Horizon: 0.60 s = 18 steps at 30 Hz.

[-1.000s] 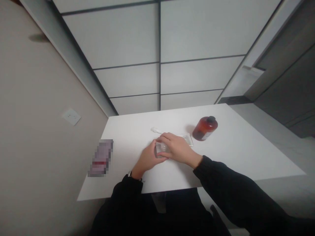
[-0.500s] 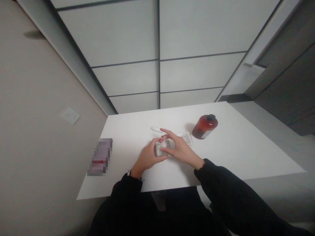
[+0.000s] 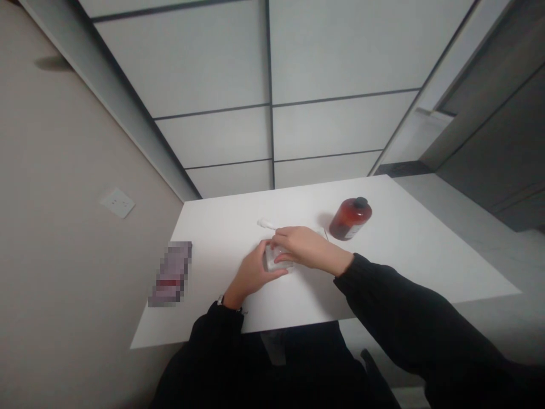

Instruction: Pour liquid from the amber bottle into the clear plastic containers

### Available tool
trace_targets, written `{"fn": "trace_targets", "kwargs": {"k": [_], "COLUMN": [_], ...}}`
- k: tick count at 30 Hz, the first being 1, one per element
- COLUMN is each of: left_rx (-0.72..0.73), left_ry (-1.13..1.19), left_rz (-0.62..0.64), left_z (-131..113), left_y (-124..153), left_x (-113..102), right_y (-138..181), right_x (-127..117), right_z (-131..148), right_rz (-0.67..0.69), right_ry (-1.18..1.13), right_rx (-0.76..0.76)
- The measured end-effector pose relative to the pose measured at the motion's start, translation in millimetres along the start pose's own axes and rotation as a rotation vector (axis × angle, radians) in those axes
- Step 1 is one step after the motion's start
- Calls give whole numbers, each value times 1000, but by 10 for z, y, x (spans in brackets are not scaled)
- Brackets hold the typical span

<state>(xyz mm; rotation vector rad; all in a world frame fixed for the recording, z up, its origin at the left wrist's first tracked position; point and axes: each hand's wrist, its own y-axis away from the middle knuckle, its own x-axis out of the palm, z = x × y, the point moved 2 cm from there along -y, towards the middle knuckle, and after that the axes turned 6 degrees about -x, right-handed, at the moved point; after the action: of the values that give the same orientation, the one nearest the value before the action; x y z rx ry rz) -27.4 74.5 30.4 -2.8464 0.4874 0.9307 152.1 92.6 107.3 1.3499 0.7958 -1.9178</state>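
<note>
My left hand (image 3: pixel 252 274) grips a small clear container (image 3: pixel 272 260) that rests on the white table (image 3: pixel 404 261), fingers wrapped round its left side. My right hand (image 3: pixel 303 249) lies over the top of the same container, fingers curled down onto it. Both sleeves are black. A small white stick-like item (image 3: pixel 267 224) lies just behind my hands. Most of the container is hidden under my right hand.
An amber bottle (image 3: pixel 349 218) with a black cap stands to the right of my hands. A blurred pinkish box (image 3: pixel 170 274) lies near the table's left edge. A wall with a socket (image 3: pixel 116 202) is at the left, glass panels behind.
My right hand, which had lifted with fingers apart half a second ago, has come back down over the container. My left hand has kept its grip.
</note>
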Motion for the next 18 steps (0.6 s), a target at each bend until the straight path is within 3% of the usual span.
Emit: {"fn": "trace_targets", "kwargs": {"k": [6, 10, 14, 18], "left_rx": [-4, 11, -32, 6], "left_ry": [29, 29, 13, -10], "left_rz": [-4, 6, -6, -74], "left_z": [7, 25, 72, 110], "left_y": [-5, 5, 25, 29], "left_x": [-2, -21, -75, -141], "right_y": [-15, -49, -377, -851], "right_x": [77, -75, -246, -88], "right_z": [27, -3, -247, -587], "right_rz": [10, 1, -40, 88], "right_ry": [96, 78, -37, 9], "right_rx": [47, 71, 222, 310]}}
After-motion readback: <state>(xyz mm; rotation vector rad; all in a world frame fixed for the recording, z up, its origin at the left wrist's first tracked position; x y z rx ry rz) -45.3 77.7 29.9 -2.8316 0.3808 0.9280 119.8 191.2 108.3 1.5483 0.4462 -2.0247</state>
